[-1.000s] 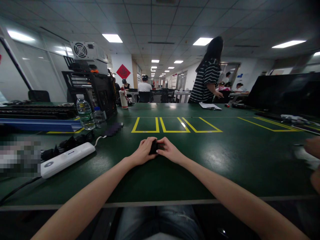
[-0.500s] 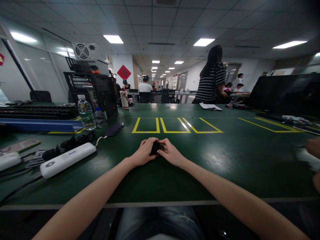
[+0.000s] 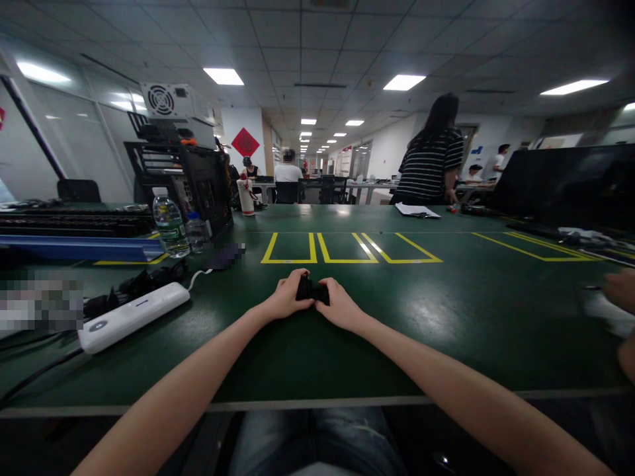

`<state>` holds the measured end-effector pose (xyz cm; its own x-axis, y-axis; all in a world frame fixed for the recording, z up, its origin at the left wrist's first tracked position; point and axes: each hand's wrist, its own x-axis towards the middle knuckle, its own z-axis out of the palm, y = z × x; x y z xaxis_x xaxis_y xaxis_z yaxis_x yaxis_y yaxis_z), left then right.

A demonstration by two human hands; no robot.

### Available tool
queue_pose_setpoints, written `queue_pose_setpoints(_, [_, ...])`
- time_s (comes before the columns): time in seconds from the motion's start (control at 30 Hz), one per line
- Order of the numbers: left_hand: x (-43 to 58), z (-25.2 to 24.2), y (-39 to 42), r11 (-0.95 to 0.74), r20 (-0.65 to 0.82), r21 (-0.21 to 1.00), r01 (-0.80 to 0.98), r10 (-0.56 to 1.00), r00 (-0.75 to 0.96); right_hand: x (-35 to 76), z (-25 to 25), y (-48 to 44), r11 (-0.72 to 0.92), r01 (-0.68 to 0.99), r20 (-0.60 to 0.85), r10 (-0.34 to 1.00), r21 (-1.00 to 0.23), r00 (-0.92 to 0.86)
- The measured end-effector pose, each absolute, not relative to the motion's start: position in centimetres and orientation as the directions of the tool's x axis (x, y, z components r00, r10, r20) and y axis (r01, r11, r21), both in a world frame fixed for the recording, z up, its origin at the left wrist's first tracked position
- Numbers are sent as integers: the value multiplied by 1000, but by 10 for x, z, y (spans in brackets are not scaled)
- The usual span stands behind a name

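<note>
Both my hands meet over the green table (image 3: 446,330), just in front of the yellow floor-tape rectangles (image 3: 342,248). Between them is a small black object (image 3: 310,291), partly hidden by fingers. My left hand (image 3: 286,299) curls around its left end. My right hand (image 3: 337,304) grips its right end with fingers closed. The object looks spread a little wider between the two hands than a single block; I cannot make out what it is.
A white power strip (image 3: 131,316) with cables lies at the left. Water bottles (image 3: 170,228), a black computer case (image 3: 198,182) and black racks stand behind it. A person in a striped shirt (image 3: 431,162) stands at the far side; another person's hands (image 3: 620,291) show at the right edge.
My hands have shifted slightly forward and the black object now shows wider between them. The person in the striped shirt has walked to the right.
</note>
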<state>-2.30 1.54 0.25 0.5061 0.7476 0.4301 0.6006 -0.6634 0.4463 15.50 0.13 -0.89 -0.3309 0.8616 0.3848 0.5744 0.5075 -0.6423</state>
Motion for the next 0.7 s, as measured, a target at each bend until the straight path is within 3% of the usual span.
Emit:
queue_pose_setpoints(0.13, [-30,-3,33,-582,360,562,589,812,459,156,-6,1,472,570,356,881,-672,-310])
queue_pose_setpoints(0.4, [-59,-19,65,-390,370,587,710,909,193,171,1,12,332,565,279,943,-756,-181])
queue_pose_setpoints(0.57, [-63,-17,65,-384,349,584,715,914,205,178,5,15,317,601,261,948,-734,-181])
queue_pose_setpoints(0.7, [-57,-1,45,-455,346,513,727,885,310,166,24,9,441,641,293,897,-628,-331])
